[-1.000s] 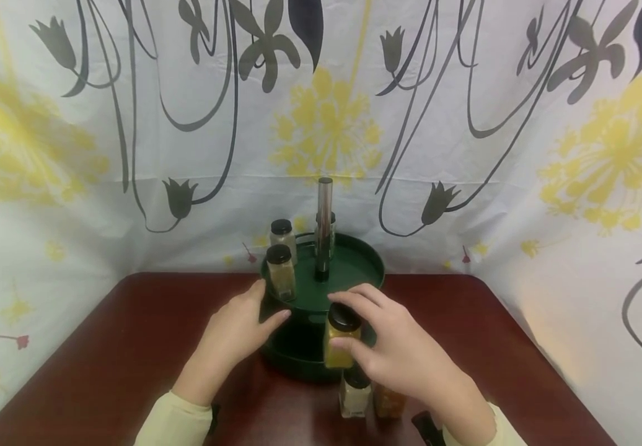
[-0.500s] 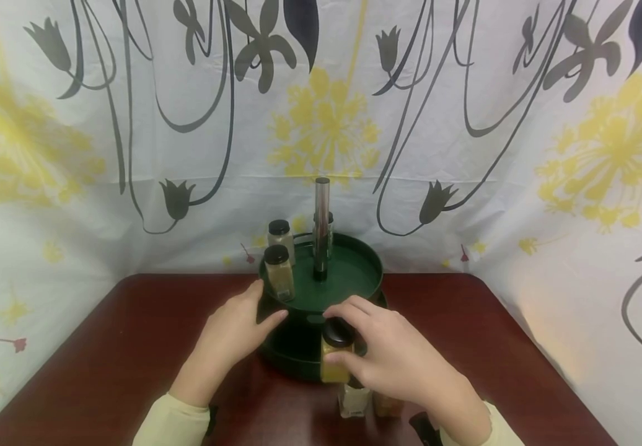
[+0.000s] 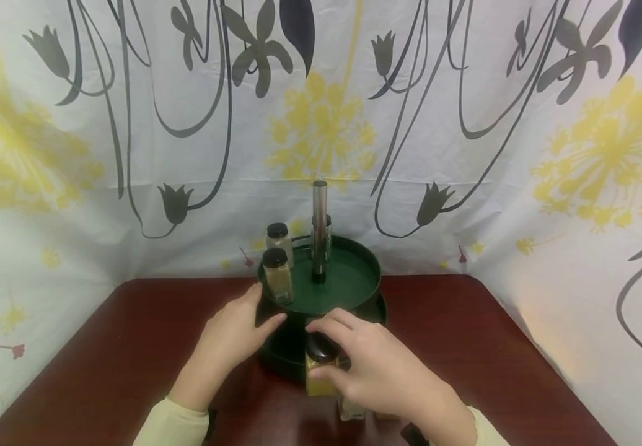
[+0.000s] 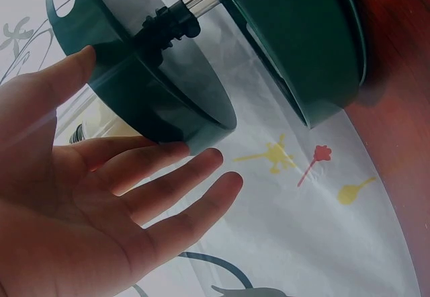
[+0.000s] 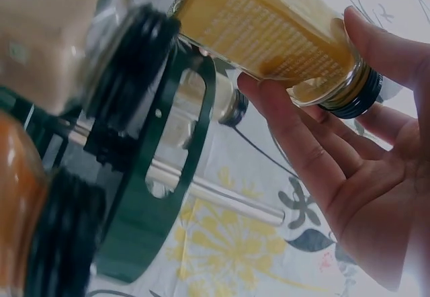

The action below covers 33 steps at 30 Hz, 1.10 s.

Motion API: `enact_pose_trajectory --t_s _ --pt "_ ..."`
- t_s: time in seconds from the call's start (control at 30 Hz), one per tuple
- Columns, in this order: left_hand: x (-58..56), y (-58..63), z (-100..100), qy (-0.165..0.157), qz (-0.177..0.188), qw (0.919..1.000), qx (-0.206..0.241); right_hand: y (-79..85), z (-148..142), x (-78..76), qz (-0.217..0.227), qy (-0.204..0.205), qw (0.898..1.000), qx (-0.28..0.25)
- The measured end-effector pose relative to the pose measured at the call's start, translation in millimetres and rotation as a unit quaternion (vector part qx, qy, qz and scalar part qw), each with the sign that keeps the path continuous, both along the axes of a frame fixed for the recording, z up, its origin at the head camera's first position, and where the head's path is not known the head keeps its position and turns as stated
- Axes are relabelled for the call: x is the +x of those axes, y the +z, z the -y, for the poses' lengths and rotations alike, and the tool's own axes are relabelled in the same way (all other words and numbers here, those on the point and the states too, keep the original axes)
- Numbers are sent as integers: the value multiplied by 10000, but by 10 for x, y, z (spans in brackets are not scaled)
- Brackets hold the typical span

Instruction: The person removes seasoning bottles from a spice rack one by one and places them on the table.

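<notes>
My right hand (image 3: 382,365) pinches a glass spice jar (image 3: 320,385) of yellow powder by its upper part, under the black lid, in front of the green two-tier turntable rack (image 3: 354,282). In the right wrist view the yellow jar (image 5: 269,31) shows printed text on its side. My left hand (image 3: 230,331) stays at the rack's left side, thumb and fingers spread. The left wrist view shows these fingers (image 4: 195,220) fairly straight, some fingertips right at the upper tray's (image 4: 124,75) rim. Half hidden under my right hand, a jar of pale powder (image 3: 350,409) stands on the table.
On the upper tray stand a jar of tan powder (image 3: 279,282), a pale jar (image 3: 283,244) and another jar (image 3: 328,238) behind the metal post (image 3: 319,232). An orange jar (image 5: 19,203) stands near the pale one. A patterned curtain (image 3: 438,124) hangs behind the dark red table (image 3: 466,347).
My right hand has moved down and to the left with the yellow spice jar, now lower in front of the rack. The left hand keeps its place at the rack.
</notes>
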State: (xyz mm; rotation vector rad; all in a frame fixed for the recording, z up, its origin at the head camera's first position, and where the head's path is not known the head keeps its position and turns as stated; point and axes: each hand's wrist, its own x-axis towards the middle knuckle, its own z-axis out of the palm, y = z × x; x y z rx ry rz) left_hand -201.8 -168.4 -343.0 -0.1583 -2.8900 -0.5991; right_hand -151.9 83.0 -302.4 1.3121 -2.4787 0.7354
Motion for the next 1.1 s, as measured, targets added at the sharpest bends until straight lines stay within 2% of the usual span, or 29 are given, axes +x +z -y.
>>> enact_pose_trajectory --t_s 0.2,0.33,0.47,0.7,1.1 --pt "9 4 2 10 52 10000 -20 -81 71 6 114 163 9994 301" --pt "9 3 3 6 45 10000 -12 -135 115 9 311 96 9971 684" --pt "4 3 6 12 42 10000 -8 -201 160 -4 305 39 9932 1126" --pt "3 -7 9 -14 71 10000 16 -307 218 -40 593 9 9833 1722" --pt "12 12 6 -61 22 10000 26 -317 218 -68 713 -74 9798 1869"
